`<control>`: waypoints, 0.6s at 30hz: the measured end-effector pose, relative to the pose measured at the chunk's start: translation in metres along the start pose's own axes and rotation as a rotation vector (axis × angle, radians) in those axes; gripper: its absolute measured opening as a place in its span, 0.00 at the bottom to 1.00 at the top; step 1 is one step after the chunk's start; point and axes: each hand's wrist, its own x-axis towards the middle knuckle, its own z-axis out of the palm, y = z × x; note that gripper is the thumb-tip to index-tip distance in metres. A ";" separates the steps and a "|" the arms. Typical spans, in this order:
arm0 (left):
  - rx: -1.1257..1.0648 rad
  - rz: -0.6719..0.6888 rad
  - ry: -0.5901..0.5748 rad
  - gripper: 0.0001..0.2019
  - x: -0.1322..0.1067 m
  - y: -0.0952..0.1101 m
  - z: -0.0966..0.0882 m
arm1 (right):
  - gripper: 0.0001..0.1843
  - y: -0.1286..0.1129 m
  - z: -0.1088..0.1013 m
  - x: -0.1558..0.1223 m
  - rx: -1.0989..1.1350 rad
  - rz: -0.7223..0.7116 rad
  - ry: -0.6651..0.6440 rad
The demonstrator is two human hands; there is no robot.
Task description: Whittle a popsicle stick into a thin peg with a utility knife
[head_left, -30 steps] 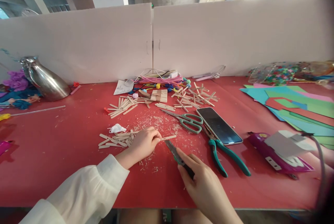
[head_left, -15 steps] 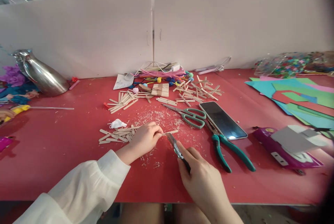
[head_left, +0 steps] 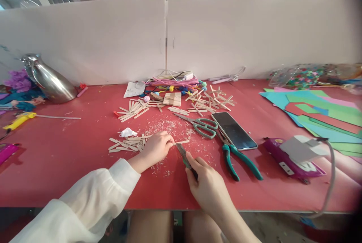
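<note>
Between the fingers of my left hand (head_left: 158,145) is a thin wooden craft stick (head_left: 182,142), its free end pointing right. My right hand (head_left: 207,182) is closed round a utility knife (head_left: 185,157), whose blade lies against the stick close to my left fingertips. Pale wood shavings (head_left: 168,126) are scattered over the red table beneath and beyond both hands. Beside my left wrist lies a loose pile of craft sticks (head_left: 124,145), with a crumpled white scrap (head_left: 128,132) just behind it.
Right of my hands lie green-handled scissors (head_left: 205,126), teal-handled pliers (head_left: 240,156) and a phone (head_left: 236,129). Farther right are a purple box (head_left: 291,160) with a cable and coloured paper (head_left: 325,111). A yellow glue gun (head_left: 21,119) and steel jug (head_left: 52,79) stand left. White panels (head_left: 85,43) rise behind.
The knife blade has shifted slightly left along the stick toward my left fingers. The camera view has moved a little. Another person's hand at the yellow glue gun is gone from view.
</note>
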 end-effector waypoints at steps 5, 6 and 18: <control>0.012 -0.007 0.007 0.08 -0.001 0.000 0.000 | 0.23 -0.001 -0.003 0.000 0.026 0.004 -0.020; 0.014 -0.010 0.007 0.08 -0.002 0.000 0.000 | 0.23 0.001 -0.004 0.000 0.084 0.012 -0.032; 0.000 0.005 -0.009 0.09 -0.002 -0.001 0.001 | 0.22 0.014 -0.003 -0.015 0.189 0.037 0.121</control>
